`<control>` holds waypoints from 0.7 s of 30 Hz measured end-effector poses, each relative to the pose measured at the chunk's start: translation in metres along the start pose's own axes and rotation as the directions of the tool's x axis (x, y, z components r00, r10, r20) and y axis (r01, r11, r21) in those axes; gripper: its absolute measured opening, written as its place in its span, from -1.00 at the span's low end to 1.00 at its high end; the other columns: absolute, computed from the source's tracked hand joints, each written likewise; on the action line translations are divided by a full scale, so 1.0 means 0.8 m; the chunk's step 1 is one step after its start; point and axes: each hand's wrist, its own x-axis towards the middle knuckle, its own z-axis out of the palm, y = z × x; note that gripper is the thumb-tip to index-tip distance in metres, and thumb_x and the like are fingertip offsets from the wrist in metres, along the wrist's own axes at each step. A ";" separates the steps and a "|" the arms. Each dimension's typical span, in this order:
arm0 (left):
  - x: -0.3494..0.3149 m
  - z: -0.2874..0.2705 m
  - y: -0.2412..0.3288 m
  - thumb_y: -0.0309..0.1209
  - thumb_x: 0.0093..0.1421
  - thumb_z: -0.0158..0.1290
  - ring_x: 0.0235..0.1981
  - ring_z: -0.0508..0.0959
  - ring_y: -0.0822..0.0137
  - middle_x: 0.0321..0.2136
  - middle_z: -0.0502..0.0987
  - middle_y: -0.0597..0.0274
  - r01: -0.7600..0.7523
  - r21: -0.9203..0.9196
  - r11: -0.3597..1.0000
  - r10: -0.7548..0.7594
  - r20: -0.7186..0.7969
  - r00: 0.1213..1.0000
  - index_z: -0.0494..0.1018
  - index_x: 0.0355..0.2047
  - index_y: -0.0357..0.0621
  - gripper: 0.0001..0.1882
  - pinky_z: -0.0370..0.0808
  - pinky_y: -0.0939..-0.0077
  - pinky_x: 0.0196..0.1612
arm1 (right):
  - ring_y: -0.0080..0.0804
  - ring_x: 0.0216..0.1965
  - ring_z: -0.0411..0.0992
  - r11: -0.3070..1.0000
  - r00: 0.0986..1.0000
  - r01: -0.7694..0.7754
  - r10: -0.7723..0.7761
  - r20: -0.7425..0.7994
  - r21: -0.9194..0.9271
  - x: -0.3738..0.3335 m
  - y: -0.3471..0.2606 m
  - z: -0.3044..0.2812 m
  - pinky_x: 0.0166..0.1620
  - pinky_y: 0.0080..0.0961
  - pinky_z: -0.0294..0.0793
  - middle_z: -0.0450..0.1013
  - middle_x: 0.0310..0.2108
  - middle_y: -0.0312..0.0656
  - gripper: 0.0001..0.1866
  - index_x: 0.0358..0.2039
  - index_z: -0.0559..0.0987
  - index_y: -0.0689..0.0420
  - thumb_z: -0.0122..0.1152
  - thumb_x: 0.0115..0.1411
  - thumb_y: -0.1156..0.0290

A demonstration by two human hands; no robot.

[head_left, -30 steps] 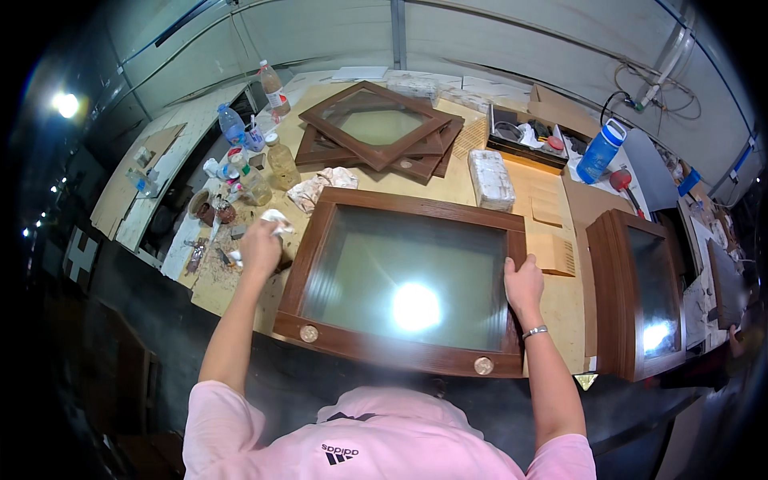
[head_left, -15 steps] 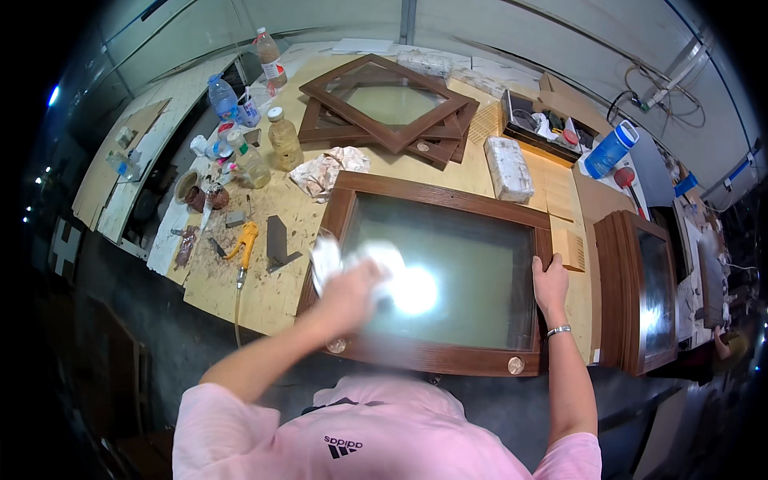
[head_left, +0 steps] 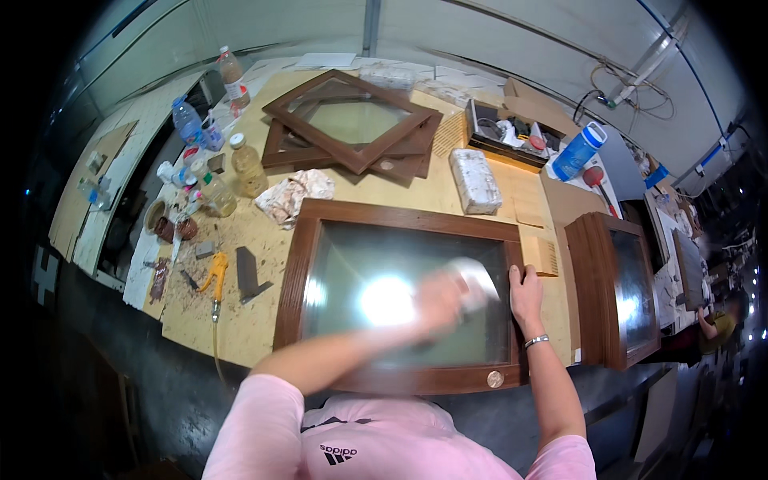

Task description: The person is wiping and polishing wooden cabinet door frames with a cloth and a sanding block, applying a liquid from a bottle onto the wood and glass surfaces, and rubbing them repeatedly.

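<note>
A brown wooden-framed glass panel (head_left: 402,218) lies flat on the table in front of me, with a bright light reflected in its glass. My left hand (head_left: 442,304), blurred by motion, is closed on a white cloth (head_left: 478,285) and presses it to the glass near the panel's right side. My right hand (head_left: 526,301), with a metal band at the wrist, grips the right edge of the wooden frame. A round disc (head_left: 495,379) sits on the frame's lower right corner.
Several similar frames (head_left: 352,120) are stacked behind the panel, and more stand at right (head_left: 592,292). On the left are a yellow air gun (head_left: 214,276), a crumpled stained cloth (head_left: 296,196) and bottles (head_left: 250,164). A wrapped white block (head_left: 476,182), a tool box (head_left: 506,148) and a blue jug (head_left: 580,152) lie beyond.
My left hand has swept the white cloth across the glass from the panel's left side to its right. The right hand keeps its grip on the frame. The whole view has shifted slightly.
</note>
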 end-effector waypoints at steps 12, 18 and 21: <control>0.122 -0.024 0.036 -0.43 0.07 0.12 -0.21 0.52 -0.02 -0.30 0.58 0.12 -0.296 0.044 0.954 0.297 -0.036 0.954 0.57 -0.28 -0.13 -0.82 0.47 0.10 -0.11 | 0.30 -0.26 0.46 0.961 0.997 -0.077 0.080 0.001 0.266 0.000 0.005 -0.004 -0.17 0.03 0.39 0.47 -0.39 0.33 -0.51 -0.38 0.52 0.34 -0.05 0.32 0.08; 0.059 -0.044 0.066 -0.39 0.14 0.12 -0.03 0.46 0.14 -0.07 0.61 0.22 -0.065 -0.440 0.896 0.148 0.156 0.977 0.61 -0.16 -0.17 -0.74 0.38 0.28 0.11 | 0.14 -0.15 0.48 0.916 0.956 0.231 -0.151 -0.252 0.328 0.000 0.017 -0.013 -0.01 -0.13 0.41 0.51 -0.16 0.19 -0.54 -0.14 0.55 0.35 0.00 0.31 0.14; 0.047 -0.083 0.047 -0.36 0.13 0.15 0.00 0.45 0.12 -0.08 0.62 0.24 -0.230 -0.245 0.942 0.208 -0.114 0.972 0.62 -0.16 -0.12 -0.73 0.34 0.27 0.12 | -0.35 -0.04 0.43 0.466 0.968 0.090 -0.249 0.033 0.880 -0.014 -0.013 -0.010 0.03 -0.43 0.38 0.47 -0.03 -0.14 -0.62 -0.08 0.54 0.30 0.07 0.30 0.23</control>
